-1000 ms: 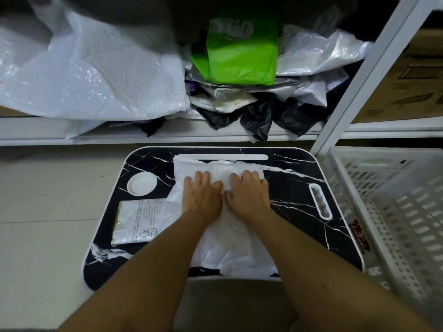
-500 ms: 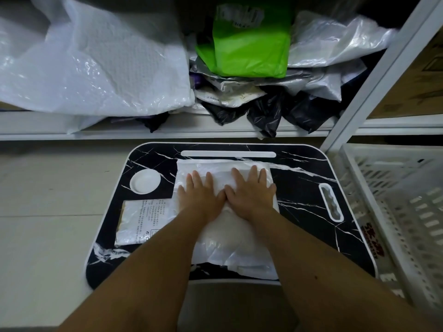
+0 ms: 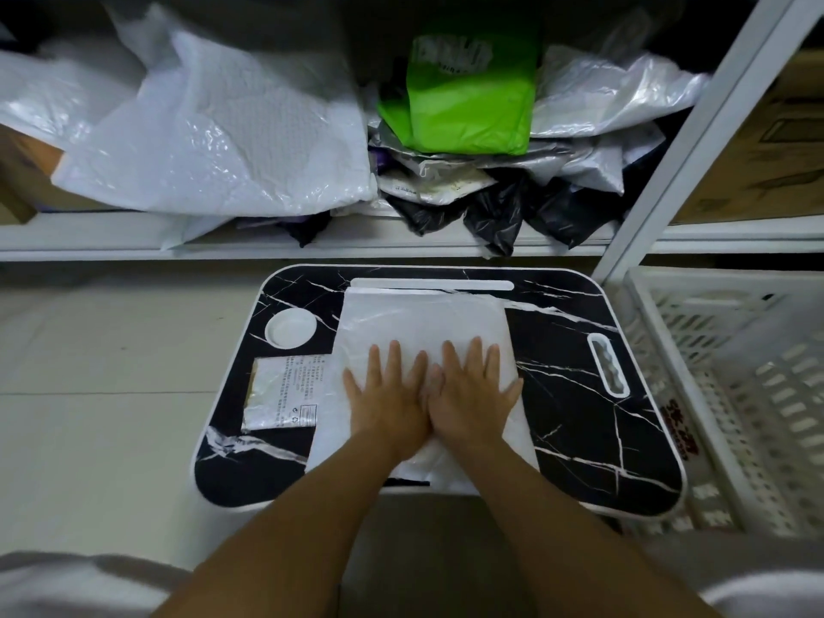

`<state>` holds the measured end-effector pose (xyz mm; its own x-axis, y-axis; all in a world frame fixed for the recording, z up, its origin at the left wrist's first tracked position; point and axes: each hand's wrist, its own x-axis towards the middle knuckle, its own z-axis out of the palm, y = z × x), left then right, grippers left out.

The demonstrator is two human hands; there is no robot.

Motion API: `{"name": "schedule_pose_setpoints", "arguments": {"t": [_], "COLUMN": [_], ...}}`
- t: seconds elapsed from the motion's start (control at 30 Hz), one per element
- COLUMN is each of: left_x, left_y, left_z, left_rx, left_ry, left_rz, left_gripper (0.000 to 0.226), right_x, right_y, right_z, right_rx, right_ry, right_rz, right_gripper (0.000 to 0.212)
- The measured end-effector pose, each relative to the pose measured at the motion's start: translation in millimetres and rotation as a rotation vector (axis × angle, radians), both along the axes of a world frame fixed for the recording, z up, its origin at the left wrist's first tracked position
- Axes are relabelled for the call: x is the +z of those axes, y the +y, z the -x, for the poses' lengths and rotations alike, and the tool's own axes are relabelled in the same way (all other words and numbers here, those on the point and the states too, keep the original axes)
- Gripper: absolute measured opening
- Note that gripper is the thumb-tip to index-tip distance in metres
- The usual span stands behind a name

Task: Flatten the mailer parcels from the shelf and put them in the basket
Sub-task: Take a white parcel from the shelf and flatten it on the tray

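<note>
White mailer parcel (image 3: 423, 332): lies flat on the black marble-pattern table (image 3: 579, 394), its far edge near the white slot at the table's back.
Left hand (image 3: 390, 401), right hand (image 3: 472, 394): side by side, thumbs touching, fingers straight and spread, palms pressing the parcel; neither grip closes round anything.
Small printed packet (image 3: 283, 392): on the table, left of the parcel, partly tucked under its edge, it seems.
Shelf (image 3: 312, 245): behind the table, heaped with white, grey, black mailers and a green mailer (image 3: 468, 100).
White basket (image 3: 735, 394): right of the table, slatted.
</note>
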<state>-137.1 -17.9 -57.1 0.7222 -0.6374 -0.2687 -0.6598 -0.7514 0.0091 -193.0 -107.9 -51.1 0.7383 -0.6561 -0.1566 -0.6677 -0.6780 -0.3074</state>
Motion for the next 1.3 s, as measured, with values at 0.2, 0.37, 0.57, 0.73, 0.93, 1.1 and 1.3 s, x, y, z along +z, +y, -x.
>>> {"name": "schedule_pose_setpoints", "arguments": {"t": [0.2, 0.37, 0.57, 0.73, 0.93, 1.1, 1.3], "left_x": [-23.2, -20.3, -2.0, 31.2, 64.2, 78.8, 52.5], "left_y": [22.1, 21.8, 28.6, 28.9, 52.3, 91.7, 125.9], "left_z": [5.5, 0.2, -24.0, -36.3, -61.5, -88.4, -101.2], "left_rx": [-0.011, 0.018, 0.494, 0.602, 0.704, 0.855, 0.939], "left_ry": [-0.015, 0.037, 0.01, 0.148, -0.06, -0.195, 0.082], "left_rz": [0.084, 0.142, 0.232, 0.569, 0.741, 0.766, 0.34], "left_gripper": [0.063, 0.063, 0.054, 0.041, 0.036, 0.03, 0.052], "right_x": [-31.2, -27.0, -4.2, 13.2, 48.2, 71.1, 49.9], "right_y": [2.1, -3.4, -21.4, -25.8, 6.1, 45.0, 64.3], "right_z": [23.5, 21.7, 22.2, 15.2, -19.2, -52.3, -65.2], "right_rx": [0.09, 0.085, -0.482, -0.559, -0.453, -0.415, -0.192], "right_ry": [-0.001, 0.022, -0.023, -0.131, -0.354, -0.463, -0.293], "right_rz": [0.168, 0.115, -0.029, -0.171, -0.027, -0.209, -0.335], "right_gripper": [0.06, 0.052, 0.056, 0.055, 0.032, 0.022, 0.036]}}
